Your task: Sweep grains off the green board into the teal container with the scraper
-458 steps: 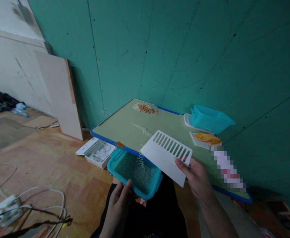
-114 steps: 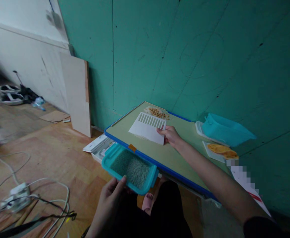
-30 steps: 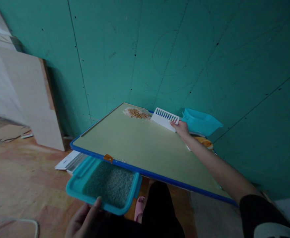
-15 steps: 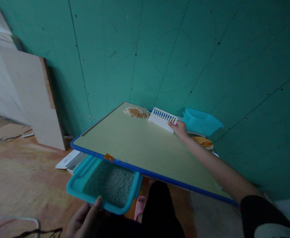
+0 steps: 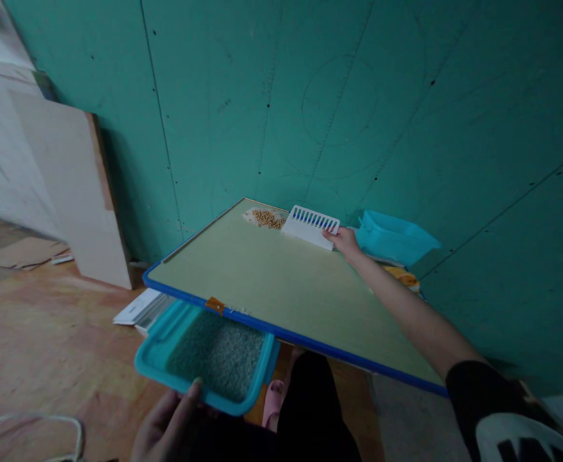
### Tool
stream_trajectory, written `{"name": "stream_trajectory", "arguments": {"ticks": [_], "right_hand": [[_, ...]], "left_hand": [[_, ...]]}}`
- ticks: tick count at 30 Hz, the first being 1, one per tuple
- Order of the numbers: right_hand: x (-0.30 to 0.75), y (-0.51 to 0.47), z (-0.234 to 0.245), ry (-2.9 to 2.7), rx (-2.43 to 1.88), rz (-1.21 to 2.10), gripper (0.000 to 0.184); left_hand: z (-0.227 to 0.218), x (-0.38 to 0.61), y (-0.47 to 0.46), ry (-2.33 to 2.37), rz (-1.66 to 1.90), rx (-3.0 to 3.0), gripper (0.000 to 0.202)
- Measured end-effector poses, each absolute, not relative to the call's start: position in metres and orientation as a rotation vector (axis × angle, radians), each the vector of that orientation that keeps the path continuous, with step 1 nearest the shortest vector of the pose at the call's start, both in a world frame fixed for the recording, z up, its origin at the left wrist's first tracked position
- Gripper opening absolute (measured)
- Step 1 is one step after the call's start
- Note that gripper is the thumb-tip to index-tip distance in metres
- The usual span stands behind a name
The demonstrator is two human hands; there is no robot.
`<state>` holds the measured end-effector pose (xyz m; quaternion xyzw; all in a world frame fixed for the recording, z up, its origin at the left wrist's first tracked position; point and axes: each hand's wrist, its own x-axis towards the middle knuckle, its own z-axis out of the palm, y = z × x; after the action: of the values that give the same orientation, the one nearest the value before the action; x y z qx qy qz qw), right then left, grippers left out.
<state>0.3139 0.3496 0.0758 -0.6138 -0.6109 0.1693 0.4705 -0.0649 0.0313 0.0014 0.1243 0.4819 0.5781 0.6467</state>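
Observation:
My right hand (image 5: 343,241) is closed on the right end of a white slotted plastic board (image 5: 309,235), which stands on its long edge at the back of the pale tabletop (image 5: 262,269). Just left of the board lies a pile of tan, bean-like pieces (image 5: 268,219) on a whitish, grain-like patch. Below the table's near edge, my left hand (image 5: 168,420) grips the front rim of a teal plastic tray (image 5: 159,356), thumb on top. Greyish-white fine grains (image 5: 228,356) fill much of this tray. The far side of the tray is hidden under the tabletop.
A blue translucent tub (image 5: 397,239) stands at the table's back right, with an orange-yellow cloth (image 5: 401,278) by it. Orange tape (image 5: 215,305) marks the blue front edge. A green wall (image 5: 224,115) rises behind. Boards (image 5: 77,192) lean at left.
The white slotted board and my right hand have slid a little left, toward the bean-like pile. My left hand keeps hold of the tray. The view has shifted slightly.

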Motion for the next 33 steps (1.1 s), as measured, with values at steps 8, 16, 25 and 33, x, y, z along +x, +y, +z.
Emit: {"name": "stream_trajectory", "arguments": {"ticks": [8,16,25,33], "right_hand": [[0.290,0.359,0.080,-1.540,-1.447,0.519,0.025],[0.247,0.337,0.081,-1.625,-1.356,0.536,0.022],[0.207,0.276,0.080,-1.664,-1.229,0.549,0.026],[0.185,0.218,0.084,-1.717,-1.209,0.562,0.020]], "left_hand": [[0.011,-0.066,0.033,1.172,1.281,0.272,0.042],[0.010,-0.064,0.027,1.182,1.353,0.322,0.042],[0.021,-0.050,0.030,1.075,1.431,0.341,0.029],[0.018,-0.054,0.030,1.055,1.354,0.490,0.029]]}}
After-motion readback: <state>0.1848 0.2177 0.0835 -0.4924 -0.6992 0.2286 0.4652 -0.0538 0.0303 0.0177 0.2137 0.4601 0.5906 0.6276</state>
